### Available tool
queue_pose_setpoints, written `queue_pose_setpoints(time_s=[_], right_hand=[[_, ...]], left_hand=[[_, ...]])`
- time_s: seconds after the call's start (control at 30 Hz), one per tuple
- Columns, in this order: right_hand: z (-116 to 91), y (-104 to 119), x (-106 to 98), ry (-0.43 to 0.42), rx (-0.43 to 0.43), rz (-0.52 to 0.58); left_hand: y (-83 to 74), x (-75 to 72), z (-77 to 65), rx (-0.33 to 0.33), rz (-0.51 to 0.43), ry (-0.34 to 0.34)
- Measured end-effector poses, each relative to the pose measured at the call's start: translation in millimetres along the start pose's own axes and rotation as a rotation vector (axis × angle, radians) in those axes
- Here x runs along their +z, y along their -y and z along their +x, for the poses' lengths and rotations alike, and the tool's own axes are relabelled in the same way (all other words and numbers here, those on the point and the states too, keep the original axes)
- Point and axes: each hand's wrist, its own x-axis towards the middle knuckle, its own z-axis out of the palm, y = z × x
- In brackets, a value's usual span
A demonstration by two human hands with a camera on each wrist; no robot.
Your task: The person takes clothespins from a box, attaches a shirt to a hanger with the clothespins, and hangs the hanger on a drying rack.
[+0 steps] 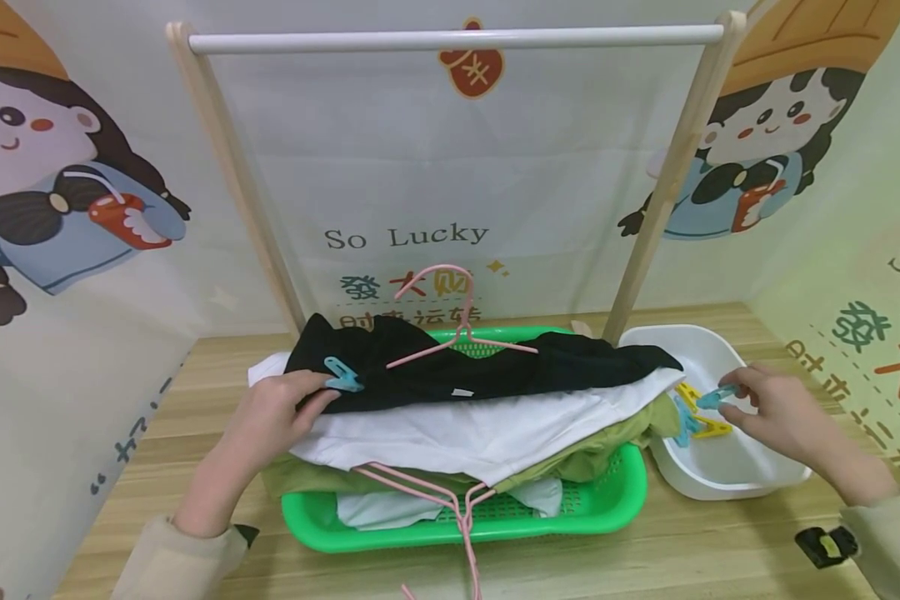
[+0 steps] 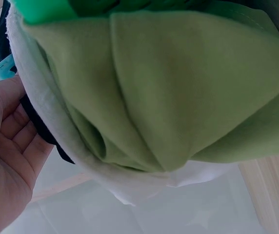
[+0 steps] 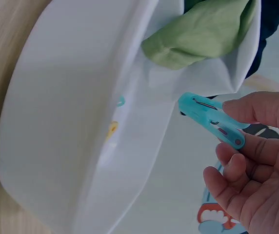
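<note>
- Head view: a green perforated plastic basket [image 1: 622, 510] stands on the light wooden tabletop [image 1: 705, 558], heaped with a black garment [image 1: 495, 371] on top, a white cotton garment [image 1: 465, 433] beneath it and an olive-green garment [image 1: 607, 446] lowest. A pink wire hanger [image 1: 450, 321] lies on the black garment; further pink hangers [image 1: 450, 496] protrude at the basket's front. The left hand [image 1: 270, 417] rests on the pile's left end, fingers bent, its fingertips at a turquoise plastic clothes peg [image 1: 341, 375] sitting on the black garment. The right hand [image 1: 776, 408] pinches a second turquoise clothes peg [image 1: 716, 397] over the white plastic tub [image 1: 750, 483], which stands just right of the basket and holds yellow and blue pegs [image 1: 701, 421]. A wooden rack with a white rail [image 1: 450, 39] stands behind.
- Left wrist view: the left hand [image 2: 8, 165] shows its palm with fingers loosely extended beside the white garment's edge [image 2: 105, 180]; the olive-green garment [image 2: 178, 97] fills the frame.
- Right wrist view: the right hand [image 3: 256, 165] holds the second turquoise clothes peg [image 3: 210, 119] between thumb and curled fingers, beside the white tub's wall [image 3: 66, 122].
</note>
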Motion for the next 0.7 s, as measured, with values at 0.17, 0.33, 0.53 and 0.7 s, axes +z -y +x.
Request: queue_pose_setpoints(time_s=[0.17, 0.33, 0.53, 0.7], right_hand=[[3, 9, -5, -0.034, -0.03, -0.005], [7, 19, -8, -0.093, -0.105, 0.008], [10, 33, -13, -0.131, -0.148, 0.013], [14, 41, -19, -0.184, -0.218, 0.06]], left_hand=[[-0.4, 0.0, -0.1, -0.001, -0.002, -0.002], [-0.8, -0.4, -0.3, 0.001, -0.001, -0.005], [-0.4, -0.2, 0.1, 0.0, -0.005, -0.003], [0.1, -0.1, 0.5, 0.004, -0.011, -0.004]])
